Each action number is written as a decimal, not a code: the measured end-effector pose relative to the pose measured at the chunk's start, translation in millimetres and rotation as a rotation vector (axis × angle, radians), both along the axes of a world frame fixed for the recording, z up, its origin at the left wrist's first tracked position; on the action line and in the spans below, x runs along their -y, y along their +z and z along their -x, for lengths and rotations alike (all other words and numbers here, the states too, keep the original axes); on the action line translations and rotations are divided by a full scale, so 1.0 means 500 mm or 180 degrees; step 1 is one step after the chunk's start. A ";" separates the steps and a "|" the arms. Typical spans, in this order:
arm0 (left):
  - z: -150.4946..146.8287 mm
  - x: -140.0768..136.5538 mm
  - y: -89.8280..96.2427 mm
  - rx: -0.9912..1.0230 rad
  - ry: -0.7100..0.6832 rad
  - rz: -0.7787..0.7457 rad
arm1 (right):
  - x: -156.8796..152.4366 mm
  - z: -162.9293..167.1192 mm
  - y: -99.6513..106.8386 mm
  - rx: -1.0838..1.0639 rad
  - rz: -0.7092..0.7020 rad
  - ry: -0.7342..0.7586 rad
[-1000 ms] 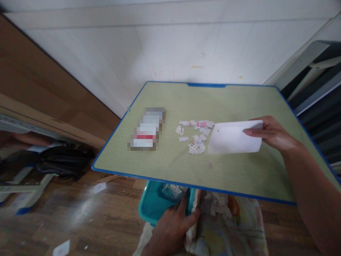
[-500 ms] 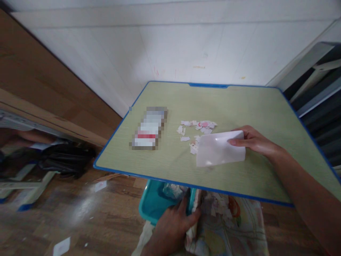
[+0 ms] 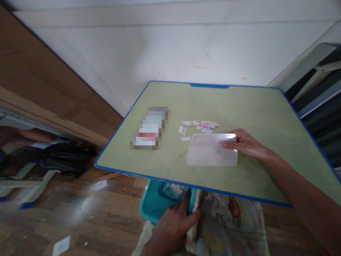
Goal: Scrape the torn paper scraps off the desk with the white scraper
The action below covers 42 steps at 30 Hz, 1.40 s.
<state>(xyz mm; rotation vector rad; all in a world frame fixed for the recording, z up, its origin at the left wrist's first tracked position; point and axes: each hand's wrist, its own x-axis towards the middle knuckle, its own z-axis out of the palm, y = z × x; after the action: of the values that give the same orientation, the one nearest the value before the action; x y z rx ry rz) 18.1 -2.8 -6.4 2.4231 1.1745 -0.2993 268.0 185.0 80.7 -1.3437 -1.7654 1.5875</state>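
Glossy, slightly bowed white sheet (image 3: pixel 205 151) is pinched by the right hand (image 3: pixel 241 142) near the front edge of the finely grained surface (image 3: pixel 253 106), beside ragged paper scraps (image 3: pixel 207 125); the turquoise tub (image 3: pixel 150 204) is clasped at its rim by the left hand (image 3: pixel 174 220).

Dim, greyish light here, palest across the white panelled wall (image 3: pixel 213 49). A bright streak flares on the brown wood-patterned floor (image 3: pixel 112 217); glints catch the glossy white rectangular sheet (image 3: pixel 207 151), with a faint shadow beside it on the pale green, blue-rimmed table (image 3: pixel 253 106). The small torn white paper scraps (image 3: pixel 205 125) look soft, square mosaic blocks mask a patch at left, and wide-angle stretch pulls the edges.
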 end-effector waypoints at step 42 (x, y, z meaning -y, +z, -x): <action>-0.002 -0.003 -0.001 -0.0034 -0.0040 0.0003 | 0.005 -0.072 0.034 0.0107 -0.0308 -0.0640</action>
<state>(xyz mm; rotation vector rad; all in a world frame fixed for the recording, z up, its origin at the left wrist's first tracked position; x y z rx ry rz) 19.4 -1.3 -7.1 2.4319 1.1640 -0.3167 303.8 182.6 97.8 -1.4581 -1.6459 1.3626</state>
